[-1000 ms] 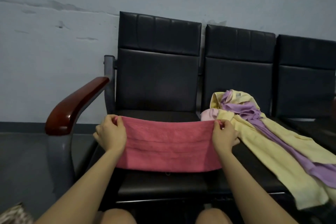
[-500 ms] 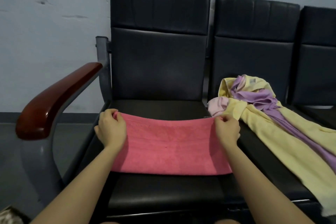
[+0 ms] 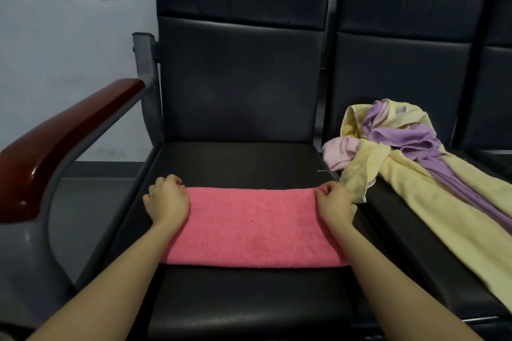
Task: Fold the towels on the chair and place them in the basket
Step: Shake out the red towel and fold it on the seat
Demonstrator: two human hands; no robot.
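Wall [image 3: 69, 36]: pale blue-grey, scuffed, cracked, far left of me | Floor [image 3: 91, 194]: grey, dim | Seating: black padded chairs [image 3: 241, 86] joined in a row running right | Armrest [image 3: 55, 141]: glossy reddish wood on grey metal frame [image 3: 144, 69], near left | Light: low, flat

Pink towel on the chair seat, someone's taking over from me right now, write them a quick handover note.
Left hand: grips the far left corner of the pink towel.
Right hand: pinches its far right corner.
The pink towel lies flat as a folded band across the black chair seat.
On the next seat sits an unfolded heap: yellow towel, purple towel and pale pink towel.
Done: pink towel partly folded.
Left: finish folding it, fold the heap, put all in the basket, which is not in view.
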